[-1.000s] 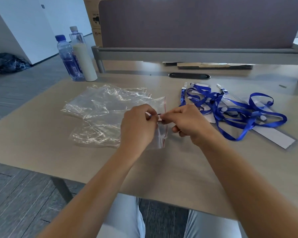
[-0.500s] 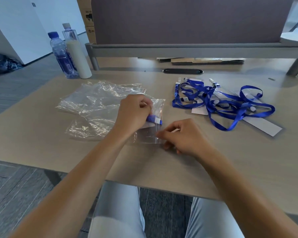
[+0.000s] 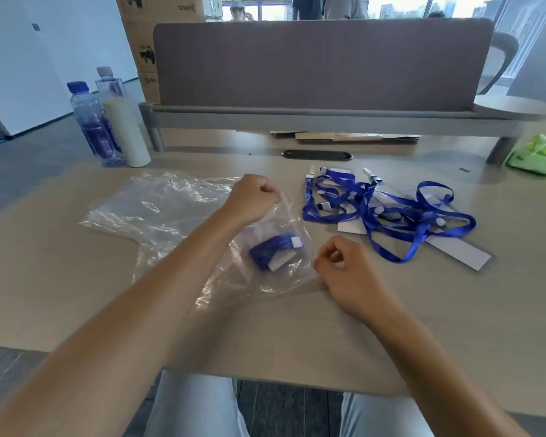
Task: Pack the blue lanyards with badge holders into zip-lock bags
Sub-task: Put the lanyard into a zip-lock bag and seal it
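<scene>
The left hand [image 3: 251,197] and right hand [image 3: 341,263] pinch opposite ends of the clear zip-lock bag [image 3: 275,247], probably to seal the rolled blue lanyard [image 3: 273,250] inside it, above the table [image 3: 60,279]

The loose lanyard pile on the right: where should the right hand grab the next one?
Judging by the tangle, pinch the free ribbon loop that sticks out at its near edge, coming from the near side with the right hand. Nothing lies over that loop; the clips sit buried farther back.
</scene>
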Demonstrator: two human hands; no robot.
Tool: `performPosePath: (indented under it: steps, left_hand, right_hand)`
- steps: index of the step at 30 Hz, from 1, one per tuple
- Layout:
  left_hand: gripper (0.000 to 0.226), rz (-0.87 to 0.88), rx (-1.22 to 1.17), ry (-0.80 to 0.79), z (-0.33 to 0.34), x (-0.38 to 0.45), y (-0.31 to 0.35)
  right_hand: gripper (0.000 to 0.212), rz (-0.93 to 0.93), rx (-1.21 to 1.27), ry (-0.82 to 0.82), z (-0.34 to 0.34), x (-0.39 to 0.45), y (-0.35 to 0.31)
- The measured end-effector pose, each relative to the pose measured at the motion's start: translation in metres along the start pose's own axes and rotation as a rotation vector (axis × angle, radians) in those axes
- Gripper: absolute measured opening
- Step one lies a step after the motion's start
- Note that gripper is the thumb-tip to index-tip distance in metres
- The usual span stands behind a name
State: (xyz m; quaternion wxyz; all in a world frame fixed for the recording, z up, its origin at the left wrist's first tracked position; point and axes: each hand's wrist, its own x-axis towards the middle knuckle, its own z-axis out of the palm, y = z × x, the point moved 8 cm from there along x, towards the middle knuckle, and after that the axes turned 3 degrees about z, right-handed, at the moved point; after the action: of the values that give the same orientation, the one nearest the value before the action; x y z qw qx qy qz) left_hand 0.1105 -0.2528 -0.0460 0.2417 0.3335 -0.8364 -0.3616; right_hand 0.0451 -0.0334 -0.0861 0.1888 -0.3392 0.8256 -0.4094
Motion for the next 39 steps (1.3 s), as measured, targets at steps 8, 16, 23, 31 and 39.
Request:
performPosePath:
  steps: [8,16,23,31,39]
  left_hand:
    - [0.012,0.131,-0.261,0.164,-0.016,-0.023,0.069]
    - [0.012,0.279,-0.507,0.229,-0.032,-0.022,0.147]
    - [0.008,0.483,-0.529,0.259,-0.035,-0.018,0.209]
    - [0.011,0.576,-0.457,0.230,-0.009,0.003,0.216]
    - [0.007,0.522,-0.404,0.230,0.012,0.056,0.178]
  right_hand:
    - [0.009,-0.004,0.295,0.287,-0.092,0.012,0.008]
    - [0.011,-0.081,0.403,0.577,-0.195,0.024,-0.007]
    - [0.009,-0.290,0.253,0.704,-0.245,0.024,-0.061]
    - [0.004,-0.488,0.134,0.438,-0.210,0.081,-0.115]
    - [0.003,-0.492,0.137,0.283,-0.181,0.150,-0.098]
